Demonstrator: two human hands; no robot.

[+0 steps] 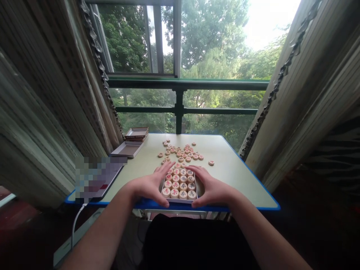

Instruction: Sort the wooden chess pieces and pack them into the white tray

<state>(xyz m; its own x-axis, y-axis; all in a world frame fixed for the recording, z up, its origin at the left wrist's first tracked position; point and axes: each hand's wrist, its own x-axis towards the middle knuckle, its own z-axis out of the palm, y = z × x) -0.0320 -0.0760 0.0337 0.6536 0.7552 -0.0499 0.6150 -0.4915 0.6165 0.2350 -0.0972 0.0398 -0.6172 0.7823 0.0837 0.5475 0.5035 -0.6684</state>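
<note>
A shallow white box (pixel 180 200) rests near the front edge of the table, filled with rows of round wooden Chinese chess pieces (pixel 175 185) marked in red or black characters. My left hand (pixel 150 187) curves around the box's left side, thumb at its near corner and fingers along the wall. On the opposite side, my right hand (pixel 213 188) grips it the same way. Beyond my fingertips, several loose chess pieces (pixel 188 159) lie scattered, a few of them touching or overlapping. The box's far wall is partly hidden by fingers and pieces.
The pale table (pixel 236 180) has a blue edge. On its left stand an open shallow tray (pixel 128 149), a small stack of boxes (pixel 137 133) and a partly blurred flat device (pixel 111 180) with a white cable (pixel 74 225). Curtains flank a window with green railings (pixel 191 84).
</note>
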